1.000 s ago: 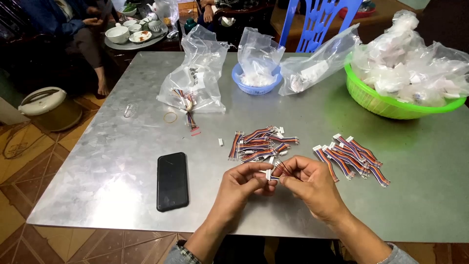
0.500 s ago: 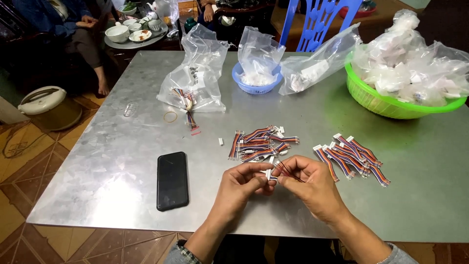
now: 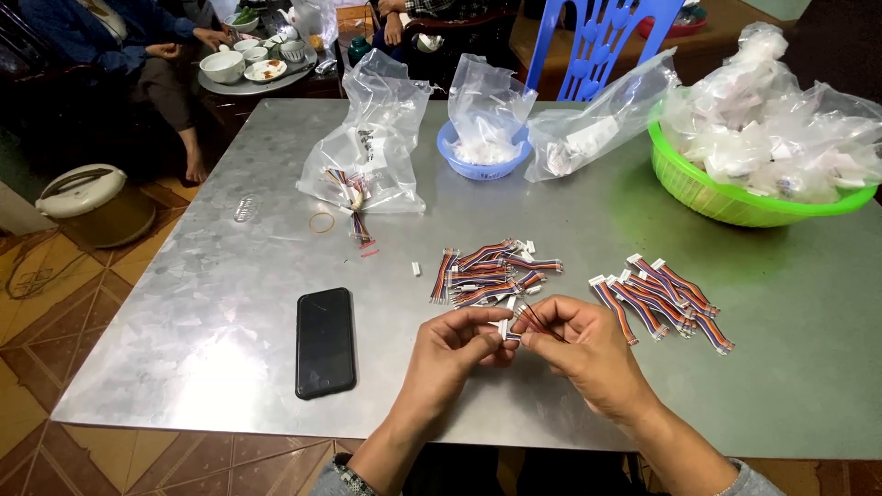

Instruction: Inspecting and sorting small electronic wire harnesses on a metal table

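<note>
My left hand (image 3: 457, 346) and my right hand (image 3: 581, 347) meet over the near edge of a metal table (image 3: 230, 303). Together they pinch a short multicoloured ribbon cable with a small white connector (image 3: 511, 328); the left fingertips are on the white plug, the right fingers on the wires. Just beyond the hands lies a pile of the same cables (image 3: 487, 272). A second, neater row of cables (image 3: 657, 296) lies to the right of my right hand.
A black phone (image 3: 324, 340) lies face up left of my hands. Farther back are a clear bag with cables (image 3: 367, 152), a rubber band (image 3: 322, 222), a blue bowl (image 3: 480, 152) holding a bag, another bag (image 3: 597, 124) and a green basket (image 3: 735, 193) of bags. People sit beyond the table's far left.
</note>
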